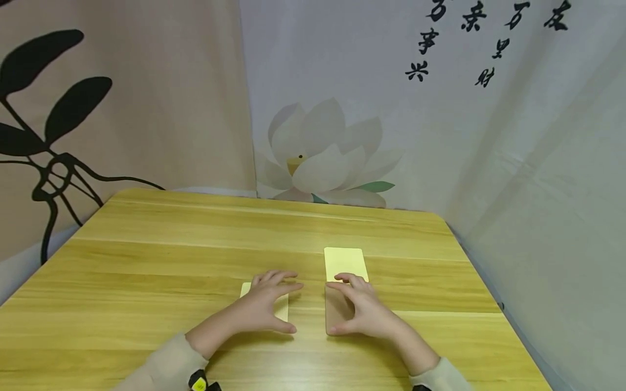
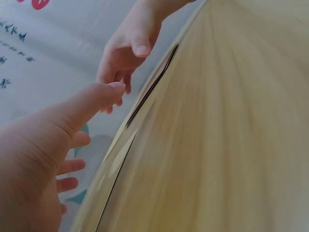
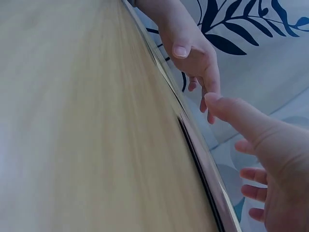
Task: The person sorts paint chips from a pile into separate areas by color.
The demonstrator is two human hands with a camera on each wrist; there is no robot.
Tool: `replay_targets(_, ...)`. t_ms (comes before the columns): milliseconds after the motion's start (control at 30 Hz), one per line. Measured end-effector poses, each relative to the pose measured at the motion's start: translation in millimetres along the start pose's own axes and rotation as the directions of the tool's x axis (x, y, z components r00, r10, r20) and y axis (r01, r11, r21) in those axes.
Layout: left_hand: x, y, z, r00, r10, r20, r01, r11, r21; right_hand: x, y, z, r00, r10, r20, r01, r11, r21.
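In the head view my left hand (image 1: 264,305) hovers over a flat pale-yellow card (image 1: 282,308), covering much of it, thumb and fingers spread apart. My right hand (image 1: 363,309) is held over a flat brown rectangular piece (image 1: 335,311), its thumb tip overlapping the near edge and its fingertips the far edge. Directly beyond that piece lies a second yellow card (image 1: 344,262) with rounded corners. Seen from the right wrist, the brown piece (image 3: 212,179) has a thick dark side edge, and the fingers are relaxed and apart. Neither hand grips anything.
Everything lies on a wood-grain table (image 1: 195,244) with rounded far corners. Behind it hangs a light cloth backdrop (image 1: 489,141) printed with a lotus, dark leaves and black characters. A black and yellow device (image 1: 199,381) sits at the left wrist.
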State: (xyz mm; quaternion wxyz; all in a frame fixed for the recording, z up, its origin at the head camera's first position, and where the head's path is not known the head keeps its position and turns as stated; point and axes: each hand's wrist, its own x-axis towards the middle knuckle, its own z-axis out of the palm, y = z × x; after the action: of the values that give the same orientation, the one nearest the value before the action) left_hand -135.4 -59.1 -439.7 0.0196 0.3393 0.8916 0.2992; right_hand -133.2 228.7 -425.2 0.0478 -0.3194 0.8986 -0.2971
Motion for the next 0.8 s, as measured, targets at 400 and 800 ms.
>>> replay_targets(400,-28.6,-26.3,-19.5,0.999,-0.039,-0.034,0.04,0.999,0.035,23.5,-21,15,0.999,-0.033,0.029,0.035,0.997,-0.075)
replay_targets(800,-48.4,-38.7,-33.0,0.996,-0.085,0.017,0.085,0.996,-0.036,43.4,-40,31,0.995,-0.032,0.096,0.039,0.997,-0.069)
